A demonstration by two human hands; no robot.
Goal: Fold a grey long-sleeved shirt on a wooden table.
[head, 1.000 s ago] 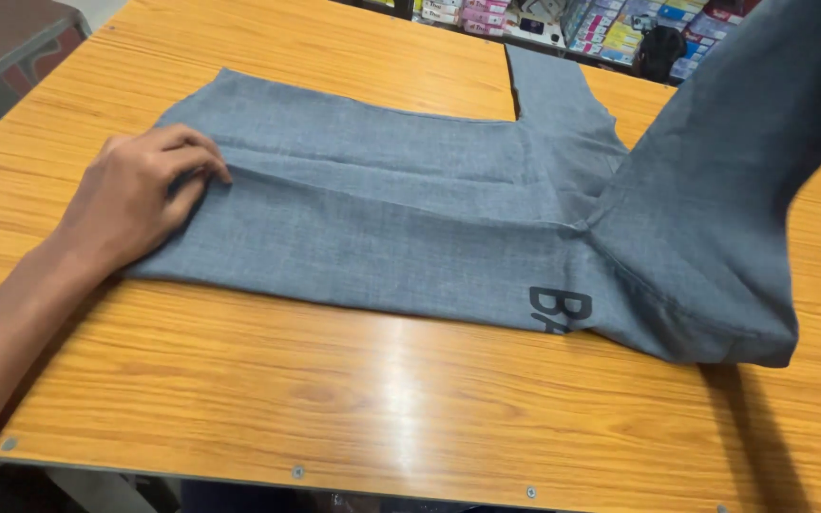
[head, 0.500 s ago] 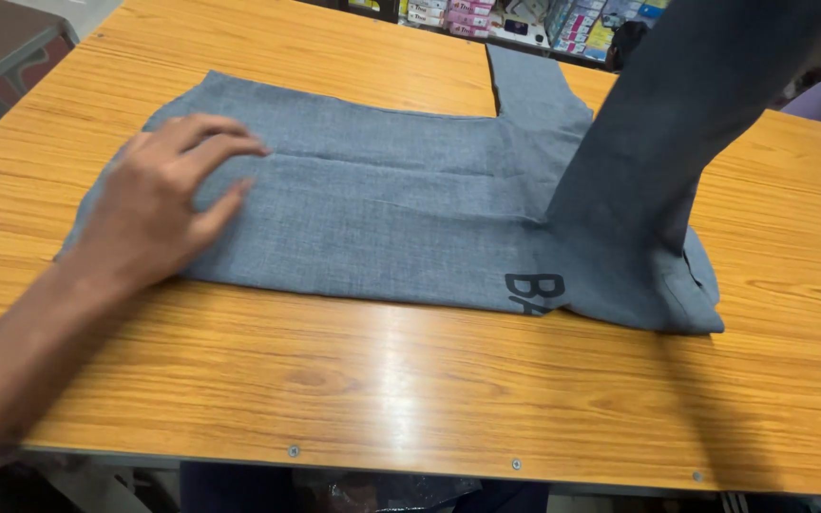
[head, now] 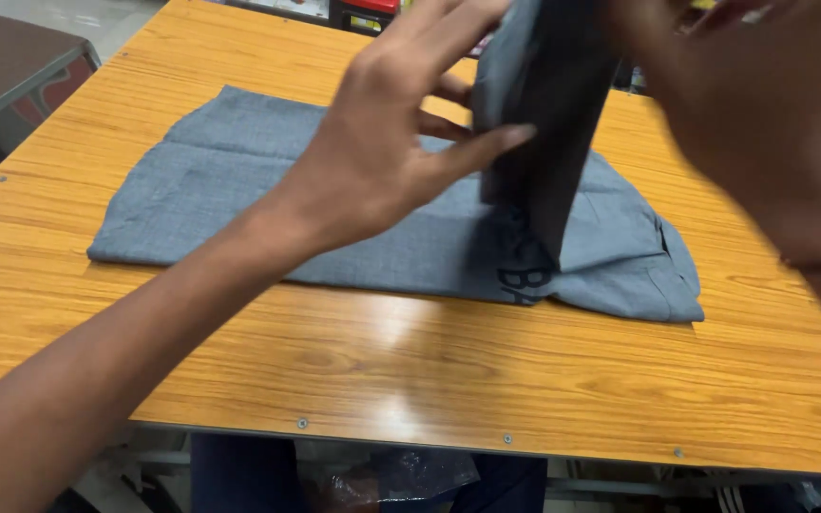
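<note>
Change: left hand (head: 372,157) has left the flat cloth near the bench's left edge and now pinches the raised part of the grey garment (head: 239,190).
Right hand (head: 772,123): close to camera, blurred; grasp cannot be told.
Garment: one, across the far half of the wooden bench (head: 429,370), lifted portion hiding its middle.
Surroundings: dark table (head: 2,66) beyond the left corner.
</note>
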